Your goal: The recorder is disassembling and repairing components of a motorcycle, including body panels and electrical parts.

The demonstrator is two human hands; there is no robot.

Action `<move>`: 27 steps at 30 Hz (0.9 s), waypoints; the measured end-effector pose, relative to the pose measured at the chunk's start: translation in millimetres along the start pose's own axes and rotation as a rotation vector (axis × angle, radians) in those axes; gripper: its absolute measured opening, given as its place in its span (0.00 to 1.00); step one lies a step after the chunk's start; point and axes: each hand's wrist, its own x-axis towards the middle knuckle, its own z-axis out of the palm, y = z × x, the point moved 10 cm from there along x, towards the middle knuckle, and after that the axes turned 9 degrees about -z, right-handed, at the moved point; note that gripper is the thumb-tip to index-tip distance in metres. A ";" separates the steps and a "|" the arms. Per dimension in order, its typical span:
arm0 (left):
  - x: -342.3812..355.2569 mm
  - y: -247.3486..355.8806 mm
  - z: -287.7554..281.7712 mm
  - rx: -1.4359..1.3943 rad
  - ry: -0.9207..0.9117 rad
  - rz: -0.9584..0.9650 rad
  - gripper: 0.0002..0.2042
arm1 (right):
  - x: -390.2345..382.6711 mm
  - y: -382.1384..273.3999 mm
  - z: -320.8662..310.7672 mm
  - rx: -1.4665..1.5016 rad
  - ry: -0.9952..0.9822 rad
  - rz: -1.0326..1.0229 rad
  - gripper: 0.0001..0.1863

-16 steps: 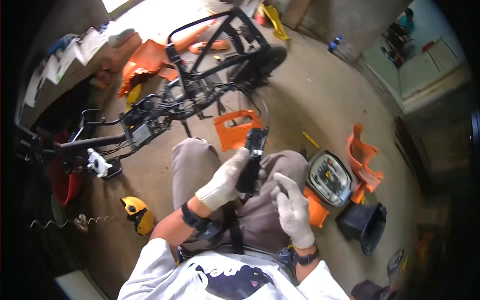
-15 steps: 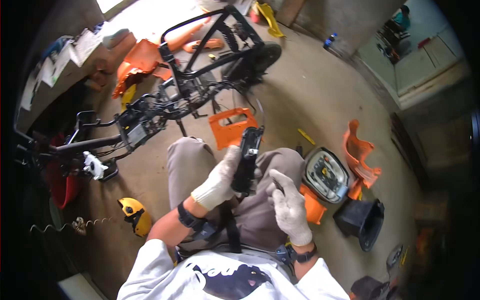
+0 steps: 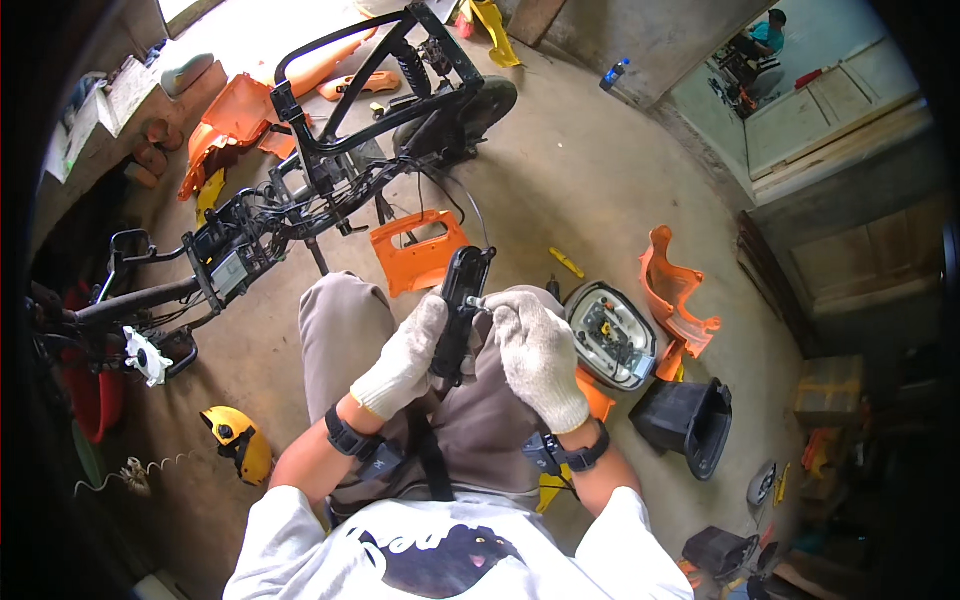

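In the head view, my gloved left hand point(image 3: 405, 355) grips a long black part point(image 3: 462, 285) upright between my bent knees, with a thin cable rising beside its top. My gloved right hand point(image 3: 532, 355) is closed at the part's right side, its fingertips on a small silvery metal piece point(image 3: 476, 303); whether that piece is loose or attached I cannot tell. An orange plastic panel point(image 3: 398, 262) lies on the floor just beyond the black part. A stripped black scooter frame point(image 3: 318, 148) with dangling wires lies in front of me to the left.
At right lie an oval light unit point(image 3: 610, 335), an orange body panel point(image 3: 665, 285) and a black bucket-shaped housing point(image 3: 680, 420). A yellow plastic piece point(image 3: 240, 450) is at lower left, a bottle point(image 3: 614, 75) by the wall. A person point(image 3: 768, 35) sits in the adjoining room.
My right hand has moved up and left from beside the black part onto its side, fingers now on the metal piece. The whole view has shifted slightly, the surroundings sliding left.
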 end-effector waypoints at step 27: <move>-10.6 13.1 10.8 0.637 0.319 0.173 0.28 | -24.3 52.1 28.4 0.029 -0.030 0.266 0.15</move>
